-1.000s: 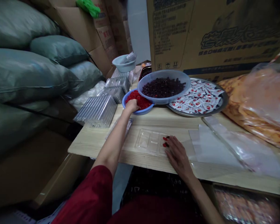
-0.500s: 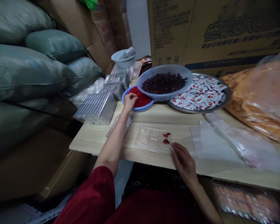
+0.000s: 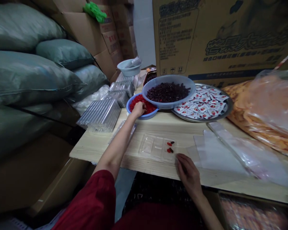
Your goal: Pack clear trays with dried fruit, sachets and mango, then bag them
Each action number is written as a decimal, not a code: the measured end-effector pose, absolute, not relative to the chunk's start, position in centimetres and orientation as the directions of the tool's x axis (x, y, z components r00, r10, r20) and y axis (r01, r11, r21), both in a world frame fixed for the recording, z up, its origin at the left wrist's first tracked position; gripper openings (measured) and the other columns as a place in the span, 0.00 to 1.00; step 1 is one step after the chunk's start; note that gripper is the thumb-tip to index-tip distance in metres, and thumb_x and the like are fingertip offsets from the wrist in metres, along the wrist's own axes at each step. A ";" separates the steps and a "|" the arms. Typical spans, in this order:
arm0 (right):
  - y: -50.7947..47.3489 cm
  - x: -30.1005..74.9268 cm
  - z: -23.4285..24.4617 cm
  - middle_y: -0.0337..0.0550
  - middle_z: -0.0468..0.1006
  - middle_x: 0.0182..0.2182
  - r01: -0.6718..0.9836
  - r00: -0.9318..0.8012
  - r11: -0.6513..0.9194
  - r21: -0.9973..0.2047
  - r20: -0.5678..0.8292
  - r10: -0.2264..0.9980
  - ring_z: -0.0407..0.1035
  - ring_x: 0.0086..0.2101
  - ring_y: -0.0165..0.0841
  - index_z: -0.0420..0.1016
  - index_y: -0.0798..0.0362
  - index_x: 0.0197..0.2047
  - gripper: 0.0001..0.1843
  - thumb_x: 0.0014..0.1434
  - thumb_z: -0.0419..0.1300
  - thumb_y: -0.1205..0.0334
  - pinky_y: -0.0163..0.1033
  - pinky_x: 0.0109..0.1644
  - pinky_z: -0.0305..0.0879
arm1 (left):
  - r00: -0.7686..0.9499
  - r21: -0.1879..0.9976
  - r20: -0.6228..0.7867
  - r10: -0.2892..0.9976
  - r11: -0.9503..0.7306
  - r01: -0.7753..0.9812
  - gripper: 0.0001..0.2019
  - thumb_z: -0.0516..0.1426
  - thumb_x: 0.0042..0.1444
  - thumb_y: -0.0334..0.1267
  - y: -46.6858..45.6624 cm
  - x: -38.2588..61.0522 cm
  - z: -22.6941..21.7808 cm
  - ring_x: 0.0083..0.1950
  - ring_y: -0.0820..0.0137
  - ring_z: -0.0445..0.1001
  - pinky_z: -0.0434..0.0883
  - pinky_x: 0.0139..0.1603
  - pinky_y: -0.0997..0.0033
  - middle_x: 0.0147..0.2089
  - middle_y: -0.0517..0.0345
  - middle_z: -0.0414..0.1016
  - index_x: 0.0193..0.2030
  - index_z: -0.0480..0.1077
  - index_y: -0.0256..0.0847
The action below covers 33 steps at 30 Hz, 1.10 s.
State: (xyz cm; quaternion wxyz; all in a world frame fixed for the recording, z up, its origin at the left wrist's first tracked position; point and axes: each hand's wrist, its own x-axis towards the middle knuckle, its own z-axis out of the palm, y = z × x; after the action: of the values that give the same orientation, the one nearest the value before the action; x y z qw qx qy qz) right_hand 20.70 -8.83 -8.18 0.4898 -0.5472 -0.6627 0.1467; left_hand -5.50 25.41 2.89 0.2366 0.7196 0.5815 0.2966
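My left hand (image 3: 138,109) reaches into the small blue bowl of red pieces (image 3: 144,111), fingers curled down among them; what it holds is hidden. A clear plastic compartment tray (image 3: 156,147) lies flat on the wooden tabletop (image 3: 103,142), with a few red and dark pieces (image 3: 170,147) in its right-hand compartments. My right hand (image 3: 187,171) rests at the table's near edge just right of the tray, fingers bent loosely and touching the tray's corner. A larger pale-blue bowl of dark dried fruit (image 3: 168,92) sits behind the red bowl.
A metal dish of red-and-white sachets (image 3: 203,103) stands right of the bowls. Clear bags (image 3: 220,150) and a big bag of orange food (image 3: 266,108) fill the right. Stacks of clear trays (image 3: 99,114) lie left, beside grey sacks (image 3: 26,76). A cardboard box (image 3: 220,32) rises behind.
My right hand drew back from the tray's right compartments to the table edge, leaving the pieces in them. My left hand stayed at the red bowl, shifting slightly.
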 end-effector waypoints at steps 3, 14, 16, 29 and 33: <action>-8.8 20.7 -8.5 0.53 0.75 0.54 0.593 0.079 0.356 -0.723 0.492 0.867 0.72 0.54 0.41 0.74 0.51 0.56 0.14 0.68 0.57 0.66 0.54 0.58 0.72 | 0.154 0.734 0.146 0.977 -0.211 0.646 0.06 0.64 0.45 0.29 25.6 -6.1 2.8 0.36 0.65 0.75 0.72 0.49 0.64 0.31 0.54 0.79 0.32 0.79 0.37; -8.9 20.7 -8.8 0.51 0.75 0.54 0.622 0.060 0.375 -0.687 0.519 0.852 0.71 0.53 0.40 0.74 0.51 0.56 0.15 0.67 0.58 0.69 0.52 0.58 0.73 | 0.101 0.955 0.101 0.990 -0.125 0.269 0.09 0.64 0.50 0.37 24.7 -6.3 2.8 0.34 0.72 0.75 0.76 0.45 0.65 0.33 0.55 0.77 0.36 0.73 0.35; -8.8 20.8 -8.9 0.51 0.75 0.54 0.621 0.061 0.380 -0.686 0.526 0.849 0.71 0.53 0.40 0.74 0.51 0.56 0.15 0.67 0.58 0.69 0.52 0.57 0.73 | 0.134 0.988 0.067 0.989 -0.084 0.128 0.12 0.66 0.49 0.38 23.9 -6.4 3.3 0.39 0.71 0.78 0.76 0.50 0.63 0.37 0.52 0.79 0.39 0.73 0.35; -8.7 20.6 -6.8 0.52 0.77 0.50 0.557 0.114 0.287 -0.779 0.414 0.903 0.72 0.52 0.39 0.77 0.52 0.51 0.13 0.69 0.54 0.63 0.50 0.58 0.72 | 0.301 0.956 0.161 0.940 -0.224 0.188 0.07 0.63 0.58 0.38 2.2 1.9 1.0 0.38 0.71 0.76 0.74 0.42 0.70 0.39 0.54 0.77 0.40 0.74 0.37; -8.8 20.6 -6.4 0.52 0.77 0.49 0.549 0.118 0.294 -0.782 0.421 0.899 0.73 0.51 0.38 0.76 0.51 0.51 0.12 0.69 0.53 0.64 0.49 0.57 0.72 | 0.414 0.848 0.316 0.854 -0.450 0.281 0.04 0.58 0.65 0.36 -1.2 4.1 -1.9 0.44 0.70 0.74 0.73 0.45 0.68 0.41 0.53 0.74 0.38 0.72 0.39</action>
State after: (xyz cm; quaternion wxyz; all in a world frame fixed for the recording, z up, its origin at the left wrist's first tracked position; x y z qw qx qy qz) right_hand 20.61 -8.75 -6.42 0.4882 -0.5662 -0.6394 0.1794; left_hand 4.06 -1.24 -1.87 0.3666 0.7566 0.3751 0.3904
